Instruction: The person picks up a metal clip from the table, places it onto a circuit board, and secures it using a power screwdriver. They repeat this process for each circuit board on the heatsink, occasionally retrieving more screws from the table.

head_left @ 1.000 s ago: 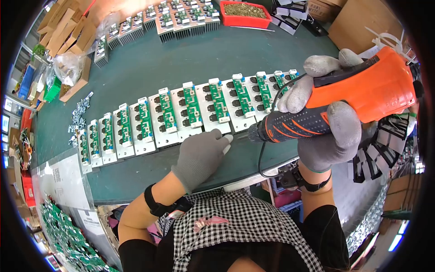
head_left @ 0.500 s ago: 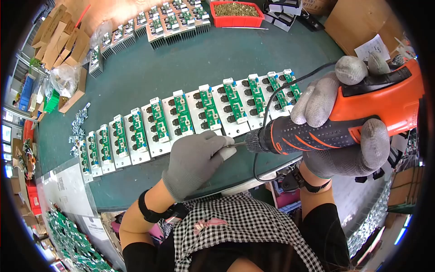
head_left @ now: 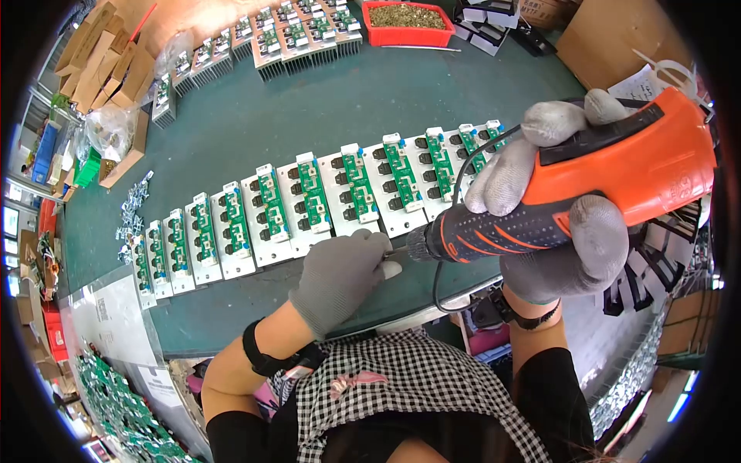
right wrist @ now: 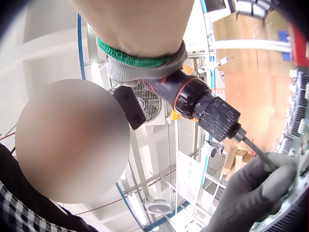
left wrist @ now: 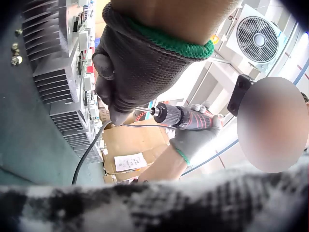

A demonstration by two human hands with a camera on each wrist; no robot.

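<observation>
An orange and black power drill [head_left: 633, 162] lies sideways in my gloved right hand [head_left: 556, 270], fingers and thumb wrapped round its body. Its chuck points left at my gloved left hand [head_left: 340, 278]. From the chuck a thin metal bit [right wrist: 258, 153] runs to the left thumb and fingertips, which pinch its end; whatever else is between them is hidden. Just beyond the left hand stretches a row of metal heat sinks [left wrist: 58, 87], each topped by a green circuit board [head_left: 399, 174] with black components beside it.
A black cord [head_left: 455, 185] loops behind the drill. More heat sinks [head_left: 297, 46] and a red tray [head_left: 370, 35] of small brass-coloured parts stand at the back. Loose metal pieces [head_left: 135, 208] lie at the left, near cardboard boxes [head_left: 123, 77]. The bench's front edge [head_left: 417, 315] is close to the apron.
The drill first shifted right and a little down, then back left. My left fingertips have come to pinch the bit's end. The row appears slightly further left and lower in the view.
</observation>
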